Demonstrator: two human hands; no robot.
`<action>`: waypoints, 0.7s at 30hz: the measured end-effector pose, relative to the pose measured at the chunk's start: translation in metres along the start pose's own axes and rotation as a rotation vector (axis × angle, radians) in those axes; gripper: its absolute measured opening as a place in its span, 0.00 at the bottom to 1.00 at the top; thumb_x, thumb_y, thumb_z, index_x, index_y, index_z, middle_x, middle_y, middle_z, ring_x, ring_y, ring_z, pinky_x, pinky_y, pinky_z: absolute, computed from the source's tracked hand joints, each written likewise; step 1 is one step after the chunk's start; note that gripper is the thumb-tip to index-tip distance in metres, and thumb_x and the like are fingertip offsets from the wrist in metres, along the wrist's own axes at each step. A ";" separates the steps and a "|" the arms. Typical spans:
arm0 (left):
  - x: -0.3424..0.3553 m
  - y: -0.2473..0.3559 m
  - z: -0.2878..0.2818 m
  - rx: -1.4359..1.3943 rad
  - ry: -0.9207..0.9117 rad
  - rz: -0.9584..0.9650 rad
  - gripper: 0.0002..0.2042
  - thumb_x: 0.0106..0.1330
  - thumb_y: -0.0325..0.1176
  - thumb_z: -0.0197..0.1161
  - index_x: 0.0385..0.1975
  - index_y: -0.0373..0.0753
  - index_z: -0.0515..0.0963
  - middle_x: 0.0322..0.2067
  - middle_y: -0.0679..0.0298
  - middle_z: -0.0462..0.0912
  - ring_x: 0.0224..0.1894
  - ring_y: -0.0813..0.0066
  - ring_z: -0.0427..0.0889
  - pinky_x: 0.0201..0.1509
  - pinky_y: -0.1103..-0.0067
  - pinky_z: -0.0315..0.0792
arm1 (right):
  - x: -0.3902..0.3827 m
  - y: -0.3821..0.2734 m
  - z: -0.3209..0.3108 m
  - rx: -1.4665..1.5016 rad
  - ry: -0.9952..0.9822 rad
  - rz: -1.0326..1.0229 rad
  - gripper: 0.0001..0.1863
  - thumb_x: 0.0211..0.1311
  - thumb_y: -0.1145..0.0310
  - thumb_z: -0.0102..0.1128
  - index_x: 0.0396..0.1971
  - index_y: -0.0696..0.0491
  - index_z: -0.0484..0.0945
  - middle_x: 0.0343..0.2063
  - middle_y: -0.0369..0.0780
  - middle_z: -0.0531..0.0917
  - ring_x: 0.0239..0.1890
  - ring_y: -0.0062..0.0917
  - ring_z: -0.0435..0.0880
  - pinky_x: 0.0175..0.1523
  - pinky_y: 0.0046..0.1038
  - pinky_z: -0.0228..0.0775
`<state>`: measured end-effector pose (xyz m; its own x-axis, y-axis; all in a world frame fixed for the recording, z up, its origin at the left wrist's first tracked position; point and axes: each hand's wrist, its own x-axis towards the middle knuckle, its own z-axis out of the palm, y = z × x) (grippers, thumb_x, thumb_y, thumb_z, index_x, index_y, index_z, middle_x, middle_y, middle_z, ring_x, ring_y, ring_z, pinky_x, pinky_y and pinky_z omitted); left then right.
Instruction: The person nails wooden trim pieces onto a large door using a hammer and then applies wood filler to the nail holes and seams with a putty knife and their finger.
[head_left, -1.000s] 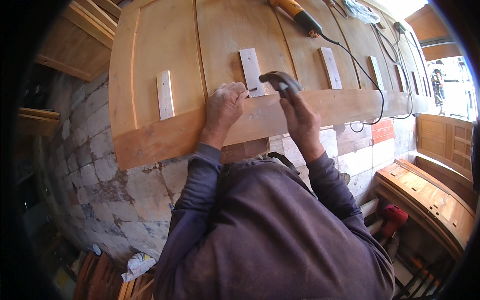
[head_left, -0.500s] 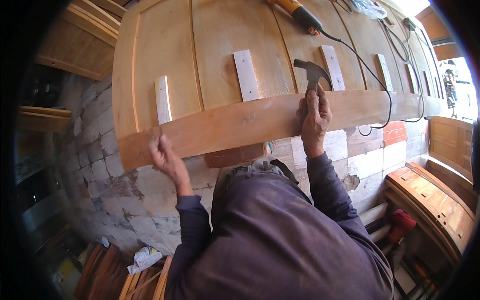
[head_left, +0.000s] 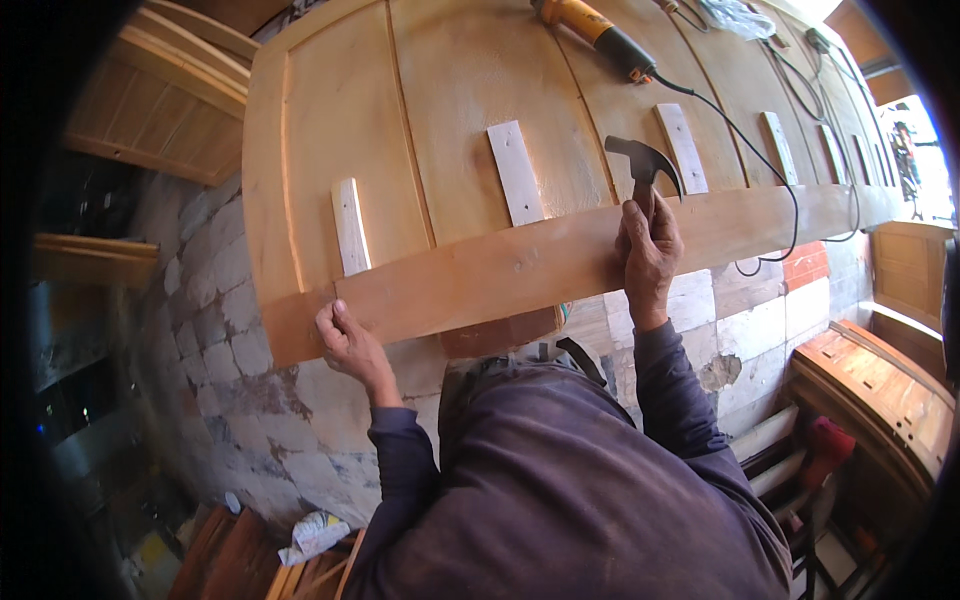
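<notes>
My right hand (head_left: 652, 262) grips a black claw hammer (head_left: 648, 158) upright, just over the long wooden rail (head_left: 490, 272) along the near edge of a large pale wooden panel (head_left: 450, 90). Lower left, my left hand (head_left: 350, 348) has finger and thumb bent together at the rail's face, below a short whitish strip (head_left: 352, 230); whatever is pinched there is too small to make out. More strips (head_left: 513, 172) with dark holes stand in a row on the panel above the rail.
A yellow-and-black corded power tool (head_left: 595, 38) and a crumpled plastic bag (head_left: 740, 16) lie on the panel. Stacked wooden doors (head_left: 865, 390) lean at the right, more (head_left: 160, 120) at the left. Below is a worn tiled floor (head_left: 250, 420), with a red object (head_left: 828, 452) lower right.
My left hand has moved from beside the middle strip down-left to the rail's left part. The hammer has moved right and is held upright. The whole view has shifted slightly.
</notes>
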<state>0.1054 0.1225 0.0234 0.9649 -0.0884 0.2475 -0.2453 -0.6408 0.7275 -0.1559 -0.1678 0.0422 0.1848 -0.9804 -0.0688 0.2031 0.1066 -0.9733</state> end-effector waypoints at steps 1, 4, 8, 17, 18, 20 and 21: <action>0.002 -0.003 -0.002 -0.024 -0.014 0.006 0.14 0.83 0.41 0.61 0.43 0.34 0.81 0.32 0.61 0.84 0.35 0.70 0.81 0.45 0.71 0.77 | 0.000 0.002 -0.003 -0.010 0.000 -0.001 0.18 0.77 0.67 0.68 0.61 0.57 0.80 0.28 0.26 0.77 0.25 0.08 0.72 0.28 0.16 0.63; 0.011 -0.005 -0.007 -0.074 -0.119 0.193 0.13 0.83 0.38 0.60 0.44 0.33 0.80 0.36 0.58 0.84 0.38 0.70 0.81 0.47 0.71 0.78 | 0.001 0.007 0.001 -0.076 0.056 -0.040 0.17 0.77 0.68 0.68 0.59 0.57 0.81 0.28 0.26 0.78 0.25 0.09 0.73 0.28 0.16 0.64; 0.036 -0.018 -0.024 -0.211 -0.361 0.182 0.13 0.84 0.38 0.59 0.44 0.31 0.79 0.36 0.60 0.84 0.39 0.69 0.82 0.49 0.71 0.78 | -0.017 0.024 0.025 -0.152 0.184 -0.071 0.15 0.75 0.68 0.69 0.58 0.53 0.83 0.29 0.26 0.79 0.26 0.09 0.73 0.30 0.17 0.65; 0.097 -0.029 -0.052 -0.552 -0.955 -0.097 0.09 0.82 0.35 0.63 0.39 0.37 0.78 0.23 0.72 0.75 0.19 0.88 0.66 0.23 0.82 0.61 | -0.096 0.035 0.125 -0.086 0.216 -0.009 0.19 0.77 0.63 0.68 0.61 0.55 0.81 0.28 0.27 0.78 0.24 0.10 0.73 0.28 0.18 0.64; 0.106 -0.035 -0.049 -0.505 -0.931 0.013 0.09 0.82 0.35 0.63 0.40 0.37 0.78 0.25 0.71 0.76 0.22 0.86 0.68 0.25 0.81 0.64 | -0.093 0.038 0.124 -0.061 0.226 -0.026 0.19 0.76 0.63 0.68 0.61 0.55 0.81 0.28 0.26 0.78 0.24 0.10 0.72 0.29 0.18 0.64; 0.124 -0.044 -0.038 -0.466 -0.919 0.123 0.09 0.82 0.36 0.62 0.40 0.36 0.79 0.26 0.70 0.77 0.24 0.84 0.71 0.28 0.80 0.67 | -0.093 0.036 0.127 -0.046 0.248 -0.047 0.19 0.76 0.63 0.68 0.61 0.55 0.81 0.28 0.26 0.77 0.25 0.09 0.72 0.29 0.18 0.64; 0.133 -0.048 -0.031 -0.430 -0.857 0.148 0.10 0.82 0.36 0.62 0.41 0.35 0.79 0.29 0.69 0.78 0.28 0.81 0.74 0.32 0.78 0.70 | -0.093 0.035 0.129 -0.058 0.260 -0.026 0.19 0.76 0.64 0.68 0.61 0.55 0.81 0.28 0.26 0.78 0.25 0.09 0.72 0.29 0.18 0.65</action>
<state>0.2425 0.1650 0.0414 0.6211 -0.7805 -0.0708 -0.2192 -0.2597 0.9405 -0.0423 -0.0511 0.0426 -0.0747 -0.9931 -0.0900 0.1475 0.0782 -0.9860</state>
